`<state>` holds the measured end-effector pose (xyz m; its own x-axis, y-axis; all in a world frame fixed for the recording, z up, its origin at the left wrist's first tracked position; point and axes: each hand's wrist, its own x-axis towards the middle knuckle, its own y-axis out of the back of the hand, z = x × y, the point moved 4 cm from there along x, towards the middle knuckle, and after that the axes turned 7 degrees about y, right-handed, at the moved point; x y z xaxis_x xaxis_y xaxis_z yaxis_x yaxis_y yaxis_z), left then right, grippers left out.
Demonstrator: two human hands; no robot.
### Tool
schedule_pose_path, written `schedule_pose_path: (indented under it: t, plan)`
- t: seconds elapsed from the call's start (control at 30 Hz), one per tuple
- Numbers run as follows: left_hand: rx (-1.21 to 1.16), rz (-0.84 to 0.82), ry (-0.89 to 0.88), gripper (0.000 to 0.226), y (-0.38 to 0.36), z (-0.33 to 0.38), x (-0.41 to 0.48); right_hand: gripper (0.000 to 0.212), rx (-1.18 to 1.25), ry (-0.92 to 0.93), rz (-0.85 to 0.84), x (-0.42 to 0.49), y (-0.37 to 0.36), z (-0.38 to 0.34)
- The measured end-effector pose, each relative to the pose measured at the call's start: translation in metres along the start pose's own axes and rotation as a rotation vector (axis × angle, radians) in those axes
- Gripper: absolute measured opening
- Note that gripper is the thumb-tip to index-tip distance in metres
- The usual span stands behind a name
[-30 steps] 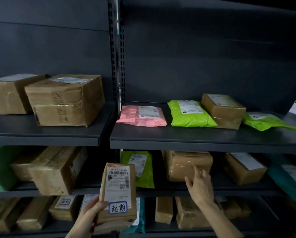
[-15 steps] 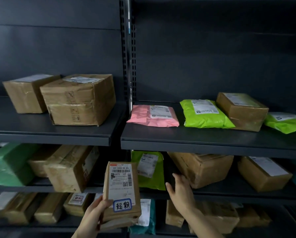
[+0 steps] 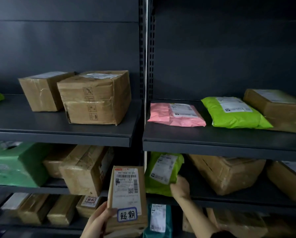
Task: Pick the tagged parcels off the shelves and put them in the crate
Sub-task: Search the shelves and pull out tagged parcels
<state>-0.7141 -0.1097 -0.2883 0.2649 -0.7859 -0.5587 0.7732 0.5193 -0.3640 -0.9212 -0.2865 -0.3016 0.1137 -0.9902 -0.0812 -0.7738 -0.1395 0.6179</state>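
Observation:
My left hand (image 3: 99,220) grips a small brown box (image 3: 128,194) upright in front of the shelves; the box bears a shipping label and a blue-bordered tag with handwritten characters. My right hand (image 3: 179,187) reaches into the middle shelf and touches the lower right edge of a lime green mailer (image 3: 162,172) that leans there. Whether its fingers curl round the mailer is unclear. On the bottom shelf a brown box (image 3: 89,202) shows a red-marked tag. No crate is in view.
The top shelf (image 3: 221,145) carries two brown cartons (image 3: 95,98), a pink mailer (image 3: 176,115), a lime mailer (image 3: 234,112) and a brown box (image 3: 277,109). The middle shelf holds a green parcel (image 3: 13,165) and brown boxes (image 3: 227,172). A teal mailer (image 3: 158,219) stands below.
My right hand has moved left from the brown box on the middle shelf to the lime green mailer. The view has panned left. My left hand keeps holding the tagged box.

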Motion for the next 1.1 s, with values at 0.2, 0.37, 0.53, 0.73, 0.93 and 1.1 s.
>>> schedule_pose_path:
  t: [0.2, 0.37, 0.53, 0.73, 0.93, 1.1]
  plan:
    - [0.118, -0.138, 0.010, 0.061, -0.003, 0.010, -0.006, 0.015, 0.238, 0.106, 0.109, -0.039, 0.020, 0.006]
    - [0.057, -0.169, -0.007, 0.035, 0.003, 0.004, -0.014, 0.019, 0.295, 0.037, 0.103, -0.060, 0.032, 0.028]
    - [0.070, -0.146, 0.013, 0.038, 0.008, 0.001, -0.018, 0.022, 0.334, 0.024, 0.099, -0.078, 0.043, 0.035]
    - [0.054, -0.126, 0.002, 0.052, 0.006, -0.004, -0.031, 0.018, 0.300, -0.008, 0.073, -0.065, 0.048, 0.043]
    - [0.078, -0.092, 0.025, 0.068, 0.003, -0.002, -0.044, 0.014, 0.075, -0.018, 0.105, -0.006, 0.054, 0.031]
    - [0.039, -0.038, -0.015, 0.089, 0.004, -0.001, -0.057, 0.039, -0.364, 0.105, 0.094, -0.017, 0.060, 0.007]
